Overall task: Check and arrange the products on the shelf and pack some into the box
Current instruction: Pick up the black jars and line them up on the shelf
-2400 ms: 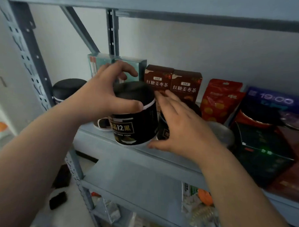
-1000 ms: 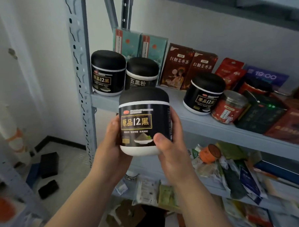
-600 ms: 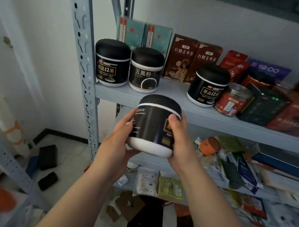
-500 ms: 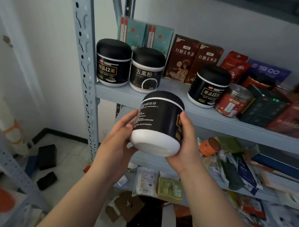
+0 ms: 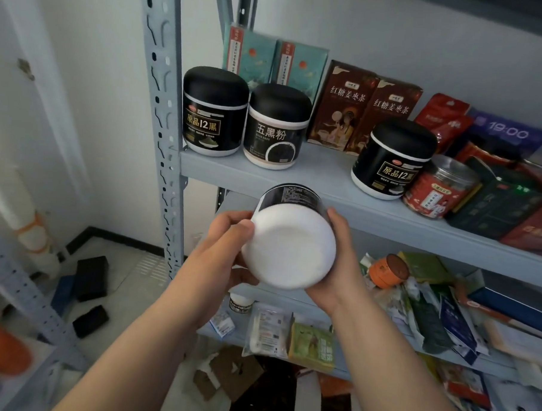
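Head view: both hands hold one black jar (image 5: 288,252) in the air, in front of the grey shelf (image 5: 295,178) and just below its front edge, touching no board. The jar is tipped over, its white base facing the camera and its lid end pointing away toward the shelf; a strip of black label with small print shows along the top. The left hand (image 5: 228,237) grips the jar's left side, thumb pressed on the rim of the base and fingers curled behind. The right hand (image 5: 338,264) cups the right side, with its fingers hidden behind the jar. On the shelf stand three more black-lidded jars: a left jar (image 5: 214,111) close to the upright post (image 5: 162,107), a second jar (image 5: 278,126) touching or nearly touching it, and a third jar (image 5: 393,159) further right with an open gap between. A clear canister with a red label (image 5: 438,187) stands against the third jar. Behind them are two teal boxes (image 5: 249,56), two brown boxes (image 5: 342,102) and a red pouch (image 5: 444,119). The lower shelf holds loose packets and an orange tin (image 5: 388,271) lying on its side. Black boxes (image 5: 91,278) lie on the floor at left.
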